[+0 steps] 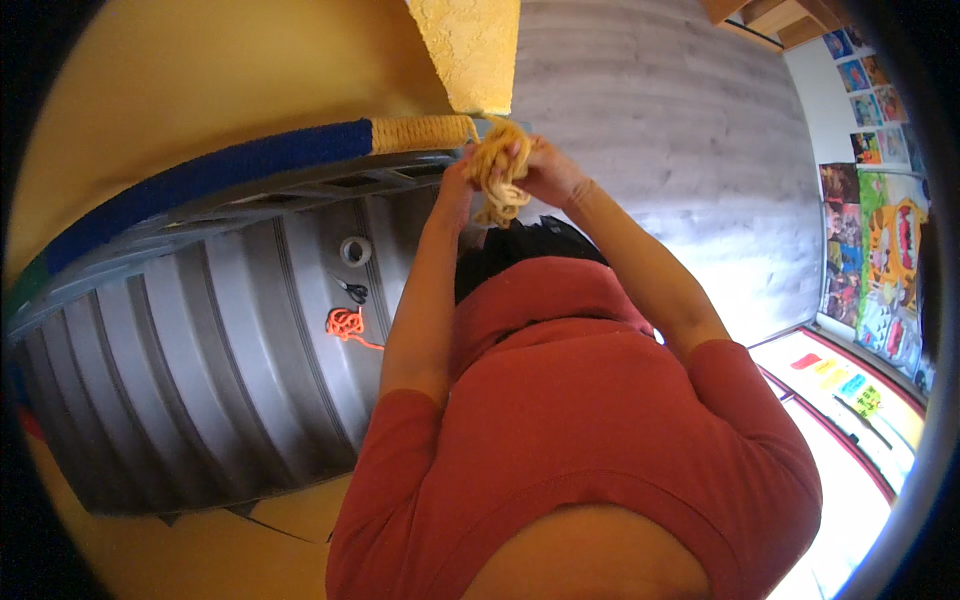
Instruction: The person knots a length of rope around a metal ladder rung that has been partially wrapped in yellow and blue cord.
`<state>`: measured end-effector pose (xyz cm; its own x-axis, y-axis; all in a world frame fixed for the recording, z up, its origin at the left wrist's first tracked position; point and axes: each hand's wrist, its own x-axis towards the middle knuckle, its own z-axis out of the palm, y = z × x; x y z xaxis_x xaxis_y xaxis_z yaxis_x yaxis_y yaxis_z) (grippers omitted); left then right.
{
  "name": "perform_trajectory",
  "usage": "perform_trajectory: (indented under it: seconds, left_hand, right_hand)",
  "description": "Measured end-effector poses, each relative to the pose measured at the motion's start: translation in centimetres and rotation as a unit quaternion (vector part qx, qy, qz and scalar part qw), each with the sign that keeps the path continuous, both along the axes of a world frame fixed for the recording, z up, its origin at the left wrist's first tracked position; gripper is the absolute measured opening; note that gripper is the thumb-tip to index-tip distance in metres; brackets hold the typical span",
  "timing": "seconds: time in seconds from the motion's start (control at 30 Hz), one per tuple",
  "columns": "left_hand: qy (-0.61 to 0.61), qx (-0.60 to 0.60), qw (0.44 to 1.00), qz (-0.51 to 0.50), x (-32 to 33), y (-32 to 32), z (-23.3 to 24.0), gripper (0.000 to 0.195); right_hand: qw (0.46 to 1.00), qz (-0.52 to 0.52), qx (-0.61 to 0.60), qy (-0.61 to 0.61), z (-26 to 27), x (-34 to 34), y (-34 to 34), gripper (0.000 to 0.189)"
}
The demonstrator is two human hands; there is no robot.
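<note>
A loose bundle of yellow yarn (496, 176) is gathered between my two hands. My left hand (459, 176) grips its left side, fingers partly hidden behind the strands. On the other side my right hand (551, 171) holds it with the thumb and fingers. From the bundle a strand runs to the tightly wound yellow yarn wrapping (420, 133) at the near end of a curved rail. Farther along, that rail is covered in dark blue yarn wrapping (225, 171), and a green stretch (28, 289) shows at its far end.
On the grey ribbed seat (247, 360) to my left lie a roll of tape (356, 251), black-handled scissors (351, 289) and a tangle of orange yarn (346, 324). A rough yellow wall corner (480, 52) juts out just beyond my hands. Grey plank flooring (660, 97) stretches to the right.
</note>
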<state>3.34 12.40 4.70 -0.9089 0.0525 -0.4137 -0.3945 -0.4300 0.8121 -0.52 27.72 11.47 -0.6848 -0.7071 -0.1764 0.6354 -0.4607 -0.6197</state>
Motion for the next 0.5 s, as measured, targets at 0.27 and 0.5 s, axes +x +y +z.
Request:
perform_trajectory:
  seconds: [0.27, 0.5]
  left_hand:
    - [-0.075, 0.063, 0.993, -0.070, -0.6, -0.1, 1.4, 0.029]
    - [-0.108, 0.122, 0.983, -0.086, -0.5, -1.6, 2.2, 0.027]
  right_hand:
    - [0.980, -0.121, -0.127, -0.099, -2.6, -5.0, 0.7, 0.060]
    - [0.945, 0.062, 0.215, 0.240, -0.3, -2.8, -0.5, 0.056]
